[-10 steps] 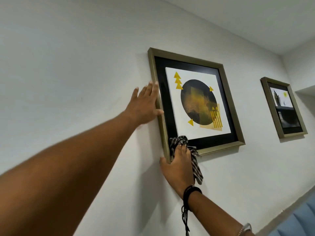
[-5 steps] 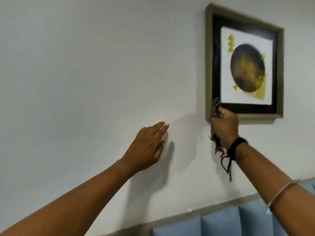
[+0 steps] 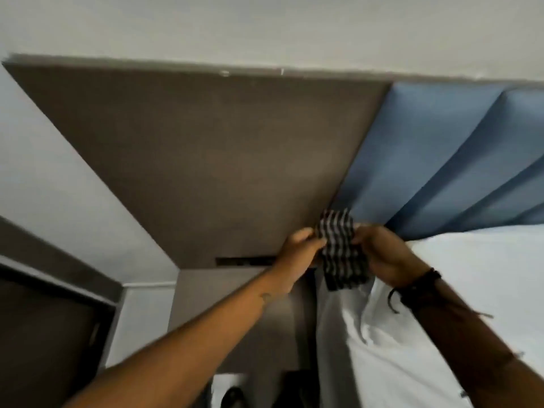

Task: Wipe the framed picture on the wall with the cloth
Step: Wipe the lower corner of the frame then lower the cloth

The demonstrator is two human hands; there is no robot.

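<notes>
The black-and-white checked cloth hangs between both hands in the middle of the head view, held below the wall. My left hand pinches its left edge and my right hand grips its right edge. A dark band sits on my right wrist. The framed picture is out of view; only the bare white wall shows along the top.
A brown panel covers the lower wall, with a blue padded headboard to its right. A bed with a white sheet lies at the lower right. A dark door frame stands at the lower left.
The view has swung down from the picture to the headboard and bed. Both hands have come off the wall and frame and now hold the cloth together.
</notes>
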